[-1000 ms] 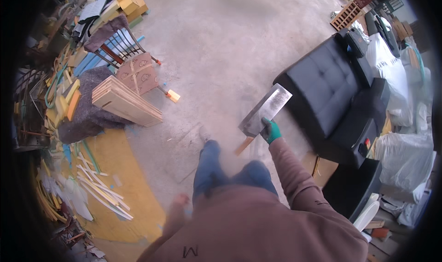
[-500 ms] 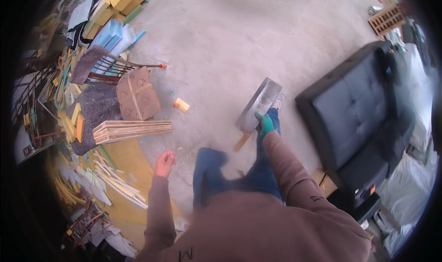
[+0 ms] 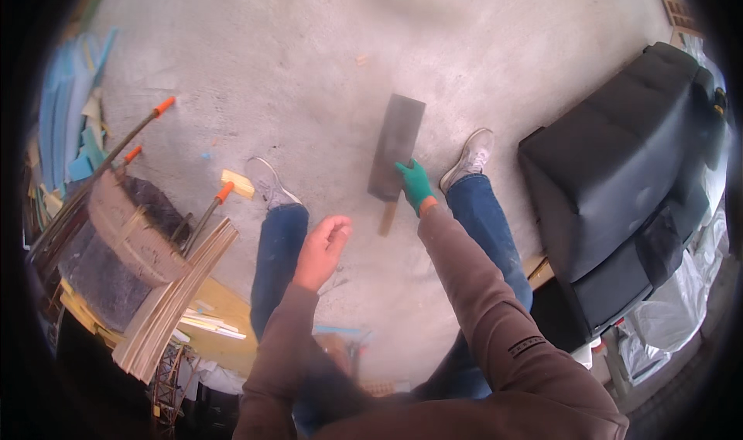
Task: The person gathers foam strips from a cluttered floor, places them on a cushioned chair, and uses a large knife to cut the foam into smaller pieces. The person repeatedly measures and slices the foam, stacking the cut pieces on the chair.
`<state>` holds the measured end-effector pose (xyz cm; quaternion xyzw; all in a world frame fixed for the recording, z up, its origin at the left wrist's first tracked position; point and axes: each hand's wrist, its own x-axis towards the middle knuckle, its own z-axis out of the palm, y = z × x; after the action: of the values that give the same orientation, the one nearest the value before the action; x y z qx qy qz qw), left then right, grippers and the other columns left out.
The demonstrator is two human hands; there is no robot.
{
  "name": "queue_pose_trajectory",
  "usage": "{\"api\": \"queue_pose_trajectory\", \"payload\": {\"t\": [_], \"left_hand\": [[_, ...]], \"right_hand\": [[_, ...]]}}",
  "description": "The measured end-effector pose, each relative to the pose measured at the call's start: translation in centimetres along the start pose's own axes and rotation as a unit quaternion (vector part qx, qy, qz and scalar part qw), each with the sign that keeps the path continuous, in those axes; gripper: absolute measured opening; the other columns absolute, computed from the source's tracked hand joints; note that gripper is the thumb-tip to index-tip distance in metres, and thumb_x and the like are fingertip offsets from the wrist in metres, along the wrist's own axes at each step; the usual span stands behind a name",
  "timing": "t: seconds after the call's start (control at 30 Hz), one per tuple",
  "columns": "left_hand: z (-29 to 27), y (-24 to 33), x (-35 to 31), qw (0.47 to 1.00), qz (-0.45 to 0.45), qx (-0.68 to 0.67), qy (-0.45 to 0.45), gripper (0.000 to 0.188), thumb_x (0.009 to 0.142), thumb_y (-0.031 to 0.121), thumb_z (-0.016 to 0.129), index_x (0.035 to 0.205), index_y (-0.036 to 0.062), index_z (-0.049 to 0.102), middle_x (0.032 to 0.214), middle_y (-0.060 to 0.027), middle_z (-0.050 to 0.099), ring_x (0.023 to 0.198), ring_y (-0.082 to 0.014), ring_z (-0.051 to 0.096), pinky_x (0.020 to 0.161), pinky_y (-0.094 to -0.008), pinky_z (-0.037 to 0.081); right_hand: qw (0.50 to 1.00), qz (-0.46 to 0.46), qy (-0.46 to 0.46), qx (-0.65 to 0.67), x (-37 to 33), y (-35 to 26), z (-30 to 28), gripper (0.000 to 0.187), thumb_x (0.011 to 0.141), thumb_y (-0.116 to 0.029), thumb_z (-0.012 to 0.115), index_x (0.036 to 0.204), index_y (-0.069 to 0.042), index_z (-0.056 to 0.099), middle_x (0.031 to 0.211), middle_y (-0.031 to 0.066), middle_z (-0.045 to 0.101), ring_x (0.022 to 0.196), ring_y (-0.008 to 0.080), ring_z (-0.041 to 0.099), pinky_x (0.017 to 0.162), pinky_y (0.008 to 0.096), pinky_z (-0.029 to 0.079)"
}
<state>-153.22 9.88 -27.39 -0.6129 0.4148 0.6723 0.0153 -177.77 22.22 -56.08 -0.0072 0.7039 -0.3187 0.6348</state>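
Observation:
My right hand (image 3: pixel 417 184), in a green glove, grips the edge of a dark grey rectangular panel (image 3: pixel 398 142) near its lower right corner. A short wooden strip (image 3: pixel 388 219) sticks out below the panel's near end; whether it is joined to the panel, I cannot tell. My bare left hand (image 3: pixel 323 250) hangs over the floor to the left, fingers loosely curled together, and nothing shows in it. Both hands are apart, between my legs and over the concrete.
A black tufted sofa (image 3: pixel 619 154) stands at the right beside crumpled plastic sheeting (image 3: pixel 665 316). At the left are a chair (image 3: pixel 116 150) with orange-tipped legs, cardboard (image 3: pixel 128 223), stacked wooden boards (image 3: pixel 178 301) and blue foam (image 3: pixel 66 123). A yellow block (image 3: pixel 237 184) lies near my left shoe.
The view has shifted as I step, with both shoes now showing. The panel has tilted more upright and moved left in view. My left hand has come closer to it.

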Motion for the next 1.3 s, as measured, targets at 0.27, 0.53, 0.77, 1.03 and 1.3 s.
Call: {"api": "queue_pose_trajectory", "payload": {"t": [0.27, 0.53, 0.77, 1.03, 1.3], "left_hand": [[-5.2, 3.5, 2.6, 0.995, -0.089, -0.015, -0.045, 0.020, 0.111, 0.014, 0.064, 0.124, -0.0012, 0.068, 0.108, -0.0033, 0.071, 0.101, -0.0112, 0.067, 0.093, -0.0279, 0.053], [-8.1, 6.7, 4.2, 0.996, -0.051, -0.072, -0.034, 0.016, 0.111, 0.010, 0.059, 0.121, -0.0005, 0.066, 0.111, -0.0044, 0.067, 0.105, -0.0126, 0.065, 0.097, -0.0292, 0.051], [-10.5, 8.3, 4.0, 0.994, -0.041, -0.094, -0.024, 0.016, 0.111, 0.011, 0.060, 0.121, 0.0006, 0.066, 0.110, -0.0045, 0.069, 0.105, -0.0122, 0.063, 0.097, -0.0290, 0.050], [-11.6, 7.2, 3.8, 0.993, -0.064, -0.090, -0.029, 0.016, 0.112, 0.012, 0.059, 0.120, 0.0000, 0.066, 0.109, -0.0056, 0.069, 0.105, -0.0126, 0.064, 0.097, -0.0290, 0.050], [-9.9, 5.2, 4.9, 0.993, -0.072, -0.075, -0.053, 0.017, 0.113, 0.013, 0.061, 0.121, -0.0004, 0.066, 0.109, -0.0057, 0.070, 0.105, -0.0129, 0.067, 0.097, -0.0294, 0.053]], "right_hand": [[0.977, -0.038, 0.044, -0.205, 10.3, -0.4, -2.5, 0.035, 0.103, -0.013, 0.075, 0.134, 0.002, 0.072, 0.117, 0.0081, 0.078, 0.102, 0.0145, 0.070, 0.090, 0.0347, 0.058], [0.743, -0.331, 0.264, -0.519, 24.4, -32.9, -4.2, 0.047, 0.097, -0.042, 0.071, 0.127, -0.007, 0.075, 0.117, 0.0235, 0.079, 0.104, 0.0437, 0.076, 0.093, 0.0504, 0.060], [0.572, -0.271, 0.379, -0.675, 24.6, -40.0, 1.9, 0.038, 0.099, -0.018, 0.057, 0.136, -0.018, 0.065, 0.117, 0.0155, 0.075, 0.092, 0.0416, 0.077, 0.081, 0.0546, 0.061], [0.481, -0.276, 0.374, -0.744, 21.4, -24.2, 4.2, 0.061, 0.094, -0.005, 0.065, 0.153, -0.004, 0.047, 0.133, 0.0202, 0.061, 0.101, 0.0335, 0.074, 0.070, 0.0417, 0.064], [0.772, -0.074, 0.184, -0.604, 4.0, -4.6, -0.9, 0.036, 0.101, -0.014, 0.070, 0.136, -0.003, 0.070, 0.100, 0.0180, 0.078, 0.098, 0.0292, 0.077, 0.083, 0.0404, 0.061]]}}
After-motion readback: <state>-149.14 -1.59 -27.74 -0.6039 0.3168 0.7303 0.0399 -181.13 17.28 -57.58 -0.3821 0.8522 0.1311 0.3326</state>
